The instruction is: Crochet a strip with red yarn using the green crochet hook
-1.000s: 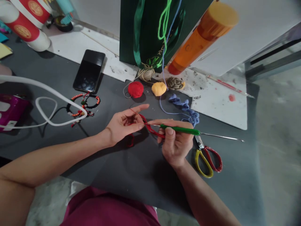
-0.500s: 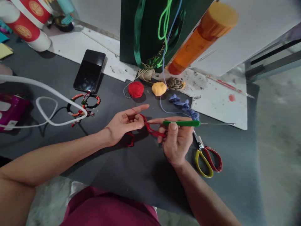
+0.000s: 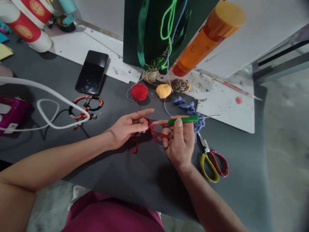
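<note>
Maroon shirt (image 3: 113,214): at the near edge of the dark grey tabletop (image 3: 145,180).
Scissors (image 3: 206,149): lying on the tabletop to the right of the right hand, one handle loop yellow, the other red.
Right hand (image 3: 180,141): closed around a green-handled crochet hook (image 3: 183,120), thumb on the handle; its curled fingers also meet one end of the red crochet strip.
Hook: one metal end points left into the red work; the other sticks out to the right, in front of the blue piece.
Left hand (image 3: 125,129): thumb and fingers pinching the red work, index finger stretched out with red yarn across it.
Red crochet strip (image 3: 158,137): looped between the two hands, above the tabletop.
Beaded bracelets (image 3: 100,102): beyond the left forearm.
Blue crochet spiral (image 3: 188,108): just beyond the right hand.
Yarn balls: red ball (image 3: 139,92) beyond the left hand, its strand running to that index finger; yellow ball (image 3: 163,91) beside it.
Smartphone (image 3: 92,72): behind the bracelets.
Dark green gift bag (image 3: 131,32): upright at the back, left of an orange bottle (image 3: 205,38).
</note>
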The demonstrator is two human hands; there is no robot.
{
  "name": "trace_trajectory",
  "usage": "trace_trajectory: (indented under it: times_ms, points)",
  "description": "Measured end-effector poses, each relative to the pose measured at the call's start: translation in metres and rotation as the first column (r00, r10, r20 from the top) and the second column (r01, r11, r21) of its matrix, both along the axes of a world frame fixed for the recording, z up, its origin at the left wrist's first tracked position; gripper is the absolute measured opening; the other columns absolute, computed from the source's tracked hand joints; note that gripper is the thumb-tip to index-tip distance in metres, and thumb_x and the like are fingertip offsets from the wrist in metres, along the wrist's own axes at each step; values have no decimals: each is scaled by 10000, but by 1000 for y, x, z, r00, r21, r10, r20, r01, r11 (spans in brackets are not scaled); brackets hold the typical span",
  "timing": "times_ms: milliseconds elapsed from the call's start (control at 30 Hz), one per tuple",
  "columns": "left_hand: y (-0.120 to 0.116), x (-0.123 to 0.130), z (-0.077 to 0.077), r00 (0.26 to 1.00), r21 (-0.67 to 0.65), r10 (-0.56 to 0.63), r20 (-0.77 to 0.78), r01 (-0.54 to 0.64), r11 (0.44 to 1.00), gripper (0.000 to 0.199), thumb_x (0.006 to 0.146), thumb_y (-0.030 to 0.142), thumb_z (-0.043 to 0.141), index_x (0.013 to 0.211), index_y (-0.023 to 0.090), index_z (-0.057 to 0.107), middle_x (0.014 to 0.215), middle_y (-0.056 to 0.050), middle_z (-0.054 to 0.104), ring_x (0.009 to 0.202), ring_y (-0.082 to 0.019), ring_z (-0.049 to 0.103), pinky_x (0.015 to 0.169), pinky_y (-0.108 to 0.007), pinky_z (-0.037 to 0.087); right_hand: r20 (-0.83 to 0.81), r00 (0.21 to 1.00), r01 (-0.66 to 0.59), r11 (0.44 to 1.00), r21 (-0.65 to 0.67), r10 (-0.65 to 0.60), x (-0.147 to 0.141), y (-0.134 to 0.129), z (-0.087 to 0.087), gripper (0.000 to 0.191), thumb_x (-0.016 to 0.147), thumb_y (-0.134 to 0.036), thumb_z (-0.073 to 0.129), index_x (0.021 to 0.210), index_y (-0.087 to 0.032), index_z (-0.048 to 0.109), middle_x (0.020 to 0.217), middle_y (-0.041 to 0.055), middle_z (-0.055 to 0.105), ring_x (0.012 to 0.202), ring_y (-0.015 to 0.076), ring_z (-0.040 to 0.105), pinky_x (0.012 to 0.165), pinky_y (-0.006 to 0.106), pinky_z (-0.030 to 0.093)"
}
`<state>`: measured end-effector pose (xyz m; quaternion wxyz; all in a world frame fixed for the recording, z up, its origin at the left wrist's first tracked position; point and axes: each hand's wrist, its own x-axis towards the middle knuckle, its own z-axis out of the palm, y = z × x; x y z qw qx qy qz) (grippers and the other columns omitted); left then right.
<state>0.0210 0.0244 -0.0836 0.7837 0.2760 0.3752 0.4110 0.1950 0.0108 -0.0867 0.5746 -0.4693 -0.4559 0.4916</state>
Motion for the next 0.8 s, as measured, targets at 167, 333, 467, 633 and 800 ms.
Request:
trace_trajectory:
  times_ms: [167,333,467,633,800]
  points:
    - [0,-1,0,1000,-22,-12,7,12,1000,577,698,205,839,1265,179,734,730,46,592,696,-94,509,667,-287,339,-20,999,-26,999,-24,25,0,2,0,298,981,-541,619,932,-263,526,693,-60,737,306,39,413,287,167,244]
    - [1,0,-1,1000,-33,-16,20,17,999,572,694,199,836,1257,191,739,721,51,582,681,-89,495,652,-285,324,15,999,-35,999,-27,35,2,2,-3,315,970,-569,626,941,-268,536,580,-91,633,300,48,385,286,177,228]
    - [1,0,-1,1000,-33,-19,23,20,999,570,686,194,836,1249,190,745,728,49,586,679,-86,498,651,-279,328,47,998,-27,999,-24,28,3,1,-4,314,970,-569,627,947,-267,542,575,-94,607,304,47,398,289,170,243]
    - [-1,0,0,1000,-13,-29,-5,28,1000,569,717,212,840,1275,186,728,788,37,610,707,-95,528,696,-290,387,37,999,-30,999,13,29,4,1,-6,258,987,-540,614,954,-292,550,618,-63,666,297,59,392,281,191,227]
    - [-1,1,-1,1000,-15,-22,-2,22,1000,589,698,177,864,1271,196,730,782,42,625,730,-90,550,726,-279,424,46,998,-37,999,17,36,3,0,-6,243,1001,-532,588,967,-296,544,705,-34,735,304,60,398,286,202,241]
